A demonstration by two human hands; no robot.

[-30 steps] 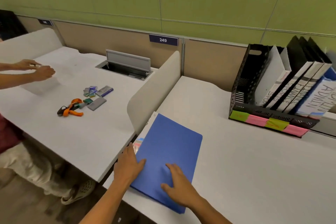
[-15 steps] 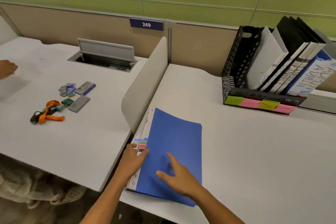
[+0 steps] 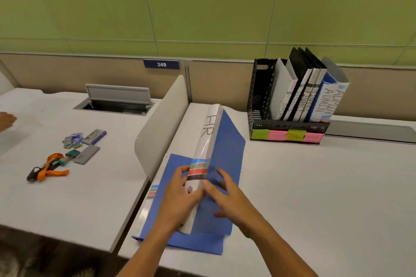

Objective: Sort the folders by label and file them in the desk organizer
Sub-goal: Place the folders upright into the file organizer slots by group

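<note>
Small items on the left desk: an orange lanyard (image 3: pixel 53 170) and a few grey and blue stationery pieces (image 3: pixel 84 141) lie in a loose group well apart from the folders; they seem not part of the sorting.

Flat blue folder: a second blue plastic folder (image 3: pixel 166 207) lies flat at the front left corner of the white desk (image 3: pixel 315 198), just beside the grey divider panel (image 3: pixel 161 126); probably it waits for its turn.

Left hand: the left hand (image 3: pixel 180 200) grips the lower end of the white spine, thumb on one side and curled fingers on the other.

Raised blue folder: the blue folder with a white spine marked "HR" (image 3: pixel 209 141) stands on its long edge on top of the flat one, spine turned up, likely so that the label can be read before filing.

Right hand: the right hand (image 3: pixel 227 198) rests against the blue cover, fingers spread and mostly straight, steadying it, not pinching.

Desk organizer: the black mesh desk organizer (image 3: pixel 261 96) stands at the back edge of the desk, with coloured sticky notes (image 3: pixel 287 135) on its front and several labelled folders already upright in its right compartments; the leftmost slot looks free.
</note>
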